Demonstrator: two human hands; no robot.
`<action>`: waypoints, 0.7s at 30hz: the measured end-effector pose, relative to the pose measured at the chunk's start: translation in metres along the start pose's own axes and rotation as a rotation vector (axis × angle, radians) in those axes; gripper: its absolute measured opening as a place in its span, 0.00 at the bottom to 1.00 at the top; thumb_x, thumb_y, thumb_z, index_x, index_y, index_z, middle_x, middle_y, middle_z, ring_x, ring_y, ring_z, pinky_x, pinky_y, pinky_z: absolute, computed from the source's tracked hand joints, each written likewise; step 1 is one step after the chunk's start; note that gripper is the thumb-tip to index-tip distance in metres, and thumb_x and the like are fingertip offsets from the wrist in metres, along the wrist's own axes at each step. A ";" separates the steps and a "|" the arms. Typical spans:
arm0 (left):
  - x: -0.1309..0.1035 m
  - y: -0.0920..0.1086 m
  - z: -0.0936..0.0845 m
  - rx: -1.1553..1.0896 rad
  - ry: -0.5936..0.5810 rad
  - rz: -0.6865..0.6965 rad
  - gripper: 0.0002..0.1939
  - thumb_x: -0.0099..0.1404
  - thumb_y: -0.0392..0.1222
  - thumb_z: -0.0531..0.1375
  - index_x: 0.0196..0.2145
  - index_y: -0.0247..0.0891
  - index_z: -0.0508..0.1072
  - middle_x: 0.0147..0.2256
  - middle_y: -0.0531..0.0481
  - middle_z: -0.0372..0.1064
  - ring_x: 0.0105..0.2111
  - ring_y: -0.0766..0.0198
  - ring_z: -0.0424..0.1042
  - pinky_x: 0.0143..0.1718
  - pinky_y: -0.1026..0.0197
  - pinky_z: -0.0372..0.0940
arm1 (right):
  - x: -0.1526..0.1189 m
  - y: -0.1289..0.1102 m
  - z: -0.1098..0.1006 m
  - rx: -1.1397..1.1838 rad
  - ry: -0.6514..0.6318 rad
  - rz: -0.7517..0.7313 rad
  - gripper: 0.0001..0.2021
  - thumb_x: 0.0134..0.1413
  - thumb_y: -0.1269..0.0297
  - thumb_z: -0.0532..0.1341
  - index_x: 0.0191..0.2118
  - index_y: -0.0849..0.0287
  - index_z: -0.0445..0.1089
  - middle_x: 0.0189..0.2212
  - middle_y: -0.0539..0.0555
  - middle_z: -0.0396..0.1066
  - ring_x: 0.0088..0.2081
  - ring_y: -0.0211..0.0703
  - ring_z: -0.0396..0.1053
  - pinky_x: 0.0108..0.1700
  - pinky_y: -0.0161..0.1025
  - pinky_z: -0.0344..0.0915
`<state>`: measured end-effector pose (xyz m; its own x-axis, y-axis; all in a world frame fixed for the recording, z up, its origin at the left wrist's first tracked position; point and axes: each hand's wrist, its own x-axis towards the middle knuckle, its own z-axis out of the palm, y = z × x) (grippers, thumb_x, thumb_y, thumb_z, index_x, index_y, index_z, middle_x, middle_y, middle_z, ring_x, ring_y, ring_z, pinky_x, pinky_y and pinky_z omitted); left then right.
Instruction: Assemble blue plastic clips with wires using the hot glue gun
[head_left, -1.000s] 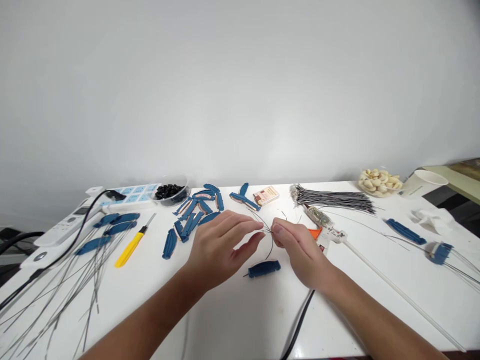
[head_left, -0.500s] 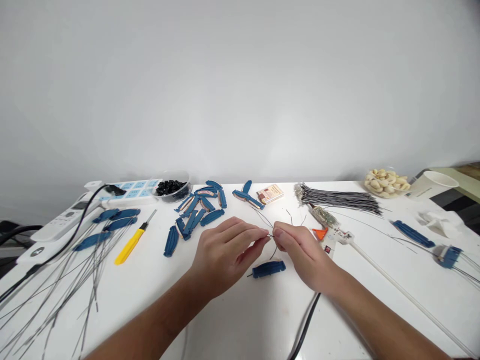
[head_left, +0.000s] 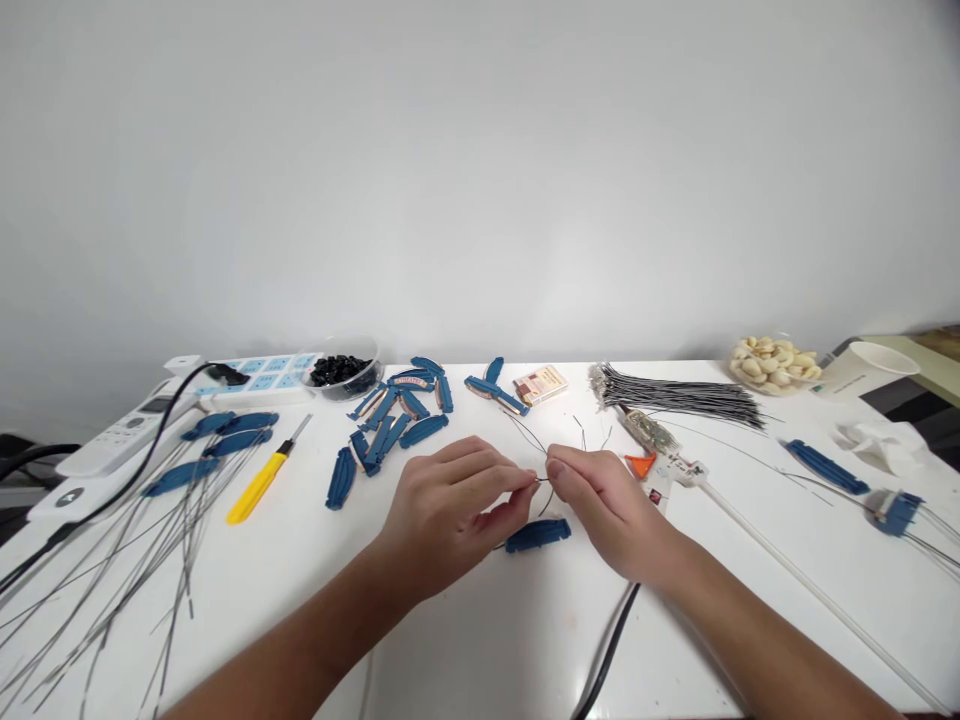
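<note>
Thumb and forefinger of my left hand (head_left: 459, 515) are pinched on the end of a thin dark wire (head_left: 542, 480). Close beside it on the right, my right hand (head_left: 609, 508) pinches the same thin wire, or one touching it; which cannot be made out. Loops of wire stick out above and below the fingertips. Just under the hands, a blue piece (head_left: 538, 535) lies on the white table (head_left: 480, 650). Beyond them are more blue pieces (head_left: 424, 431) in a loose group, and a small box (head_left: 540, 385).
A yellow screwdriver (head_left: 259, 485), wired blue pieces (head_left: 180, 478) and a power strip (head_left: 274, 375) lie left. Behind stands a bowl of black parts (head_left: 341, 370). A wire bundle (head_left: 682, 395), a bowl of pale nuts (head_left: 774, 363), a paper cup (head_left: 866, 368) and a white rod (head_left: 810, 590) are right.
The fingertips of both hands remain close together, with my left fingertips slightly lower. The short piece of wire between them has shifted a little downward.
</note>
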<state>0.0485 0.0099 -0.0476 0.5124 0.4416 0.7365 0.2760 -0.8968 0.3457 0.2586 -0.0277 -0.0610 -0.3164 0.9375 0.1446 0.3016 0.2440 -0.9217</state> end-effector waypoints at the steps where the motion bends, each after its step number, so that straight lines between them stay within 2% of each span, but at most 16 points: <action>1: 0.000 0.000 0.000 -0.005 -0.003 -0.001 0.11 0.62 0.26 0.70 0.41 0.37 0.79 0.32 0.53 0.80 0.32 0.65 0.75 0.34 0.63 0.71 | 0.000 0.000 0.000 -0.005 -0.002 -0.002 0.22 0.79 0.56 0.48 0.28 0.55 0.49 0.23 0.44 0.48 0.26 0.37 0.49 0.27 0.39 0.46; 6: 0.000 0.000 -0.001 -0.018 0.013 -0.004 0.11 0.63 0.27 0.70 0.42 0.37 0.80 0.33 0.52 0.81 0.32 0.66 0.75 0.33 0.64 0.70 | 0.000 0.000 -0.002 0.002 0.000 -0.009 0.22 0.79 0.56 0.49 0.28 0.55 0.50 0.23 0.44 0.49 0.26 0.37 0.49 0.28 0.39 0.46; 11: 0.002 -0.001 -0.002 0.006 0.068 0.007 0.15 0.63 0.31 0.73 0.48 0.37 0.81 0.37 0.51 0.83 0.34 0.67 0.77 0.37 0.64 0.72 | -0.002 -0.001 -0.005 0.094 0.029 -0.011 0.22 0.79 0.53 0.48 0.29 0.55 0.52 0.25 0.45 0.50 0.28 0.38 0.50 0.30 0.40 0.48; 16: 0.002 0.000 -0.002 0.032 0.072 0.007 0.14 0.63 0.29 0.72 0.46 0.37 0.81 0.36 0.53 0.83 0.34 0.67 0.77 0.36 0.64 0.71 | -0.001 -0.003 -0.006 0.120 0.013 0.003 0.22 0.79 0.52 0.48 0.29 0.55 0.52 0.26 0.45 0.50 0.29 0.39 0.50 0.31 0.40 0.49; 19: 0.002 0.001 -0.003 0.038 0.069 0.008 0.12 0.64 0.27 0.71 0.44 0.36 0.81 0.35 0.53 0.82 0.34 0.67 0.76 0.36 0.64 0.71 | -0.002 -0.002 -0.005 0.091 0.002 -0.006 0.20 0.79 0.54 0.48 0.30 0.55 0.54 0.25 0.45 0.51 0.28 0.38 0.51 0.30 0.40 0.50; 21: 0.002 0.001 -0.004 0.050 0.070 0.005 0.11 0.64 0.28 0.71 0.44 0.36 0.81 0.35 0.53 0.82 0.33 0.68 0.76 0.35 0.64 0.71 | -0.002 -0.001 -0.005 0.016 0.021 -0.048 0.14 0.77 0.59 0.51 0.34 0.54 0.59 0.24 0.44 0.53 0.27 0.38 0.52 0.29 0.39 0.50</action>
<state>0.0467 0.0095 -0.0433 0.4561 0.4330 0.7775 0.3151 -0.8956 0.3139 0.2635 -0.0287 -0.0590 -0.3114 0.9299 0.1958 0.2719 0.2847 -0.9193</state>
